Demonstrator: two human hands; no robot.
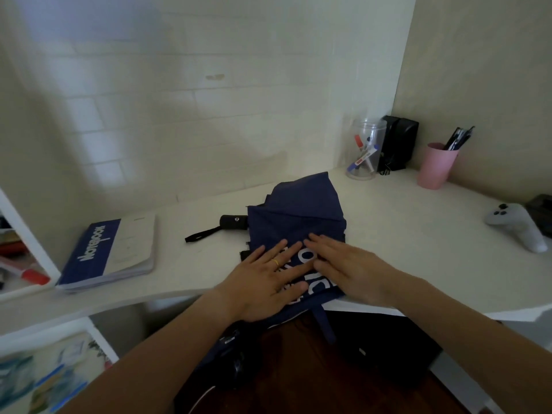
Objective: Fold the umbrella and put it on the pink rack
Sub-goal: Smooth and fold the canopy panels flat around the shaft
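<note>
A navy blue umbrella (295,216) with white lettering lies collapsed on the white desk (403,234), its canopy spread in loose folds. Its black handle (234,222) with a wrist strap points left. My left hand (265,282), wearing a gold ring, presses flat on the near part of the canopy with straight fingers. My right hand (346,264) lies flat beside it on the fabric, fingertips almost touching the left hand's. A strip of the fabric hangs over the desk's front edge. No pink rack is in view.
A blue and white notebook (110,252) lies at the left. At the back right stand a clear jar of markers (366,150), black speakers (398,141) and a pink cup of pens (436,165). A white game controller (516,225) rests at the far right. Shelves are at the left.
</note>
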